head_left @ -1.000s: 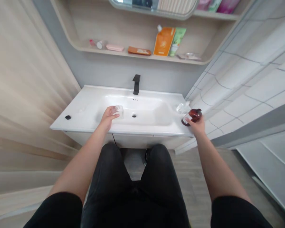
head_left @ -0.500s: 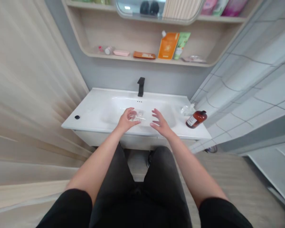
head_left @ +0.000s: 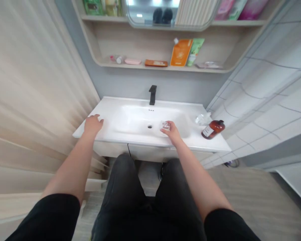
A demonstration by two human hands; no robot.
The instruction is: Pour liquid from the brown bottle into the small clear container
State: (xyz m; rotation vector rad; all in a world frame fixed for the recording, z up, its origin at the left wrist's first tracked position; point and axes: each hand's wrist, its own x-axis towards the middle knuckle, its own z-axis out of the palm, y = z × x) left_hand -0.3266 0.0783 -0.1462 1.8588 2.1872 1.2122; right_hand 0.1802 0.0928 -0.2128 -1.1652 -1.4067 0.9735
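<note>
My right hand is closed around a small clear container above the right part of the white sink basin. The container's exact kind is hard to make out. Over the left end of the counter is my left hand, its thumb and fingers apart. I see nothing held in it. The small black round piece seen earlier on that part of the counter is not visible now.
A brown bottle with a white label stands on the counter's right end, beside crumpled clear plastic. Behind the basin rises a black faucet. Above, a wall shelf holds an orange pouch and a green tube.
My left hand has let go of the clear container and moved left to the counter's end. My right hand has closed on the container and holds it farther right.
</note>
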